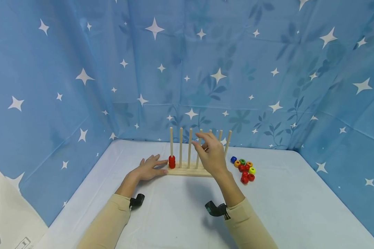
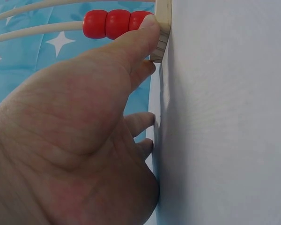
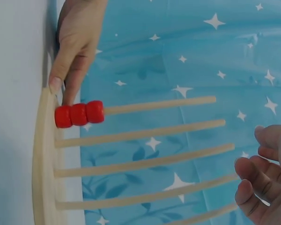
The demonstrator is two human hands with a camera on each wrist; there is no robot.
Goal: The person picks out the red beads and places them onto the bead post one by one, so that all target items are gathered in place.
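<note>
A wooden bead rack with a flat base (image 1: 190,172) and several upright pegs (image 1: 180,147) stands on the table. Three red beads (image 3: 79,114) are stacked at the bottom of its leftmost peg. My left hand (image 1: 148,168) holds the left end of the base between thumb and index finger, close beside the red beads; its other fingers rest low on the table. In front of the pegs, my right hand (image 1: 212,155) is raised, thumb and index finger apart. Nothing shows between the right fingers (image 3: 250,176) in the right wrist view. That hand hides part of the right-hand pegs.
Loose beads lie on the table right of the rack: a blue bead (image 1: 233,159), a green bead (image 1: 242,161), a yellow bead (image 1: 252,170), two orange ones and several red beads (image 1: 244,180). A blue star-patterned curtain (image 1: 187,69) surrounds the white table (image 1: 174,214).
</note>
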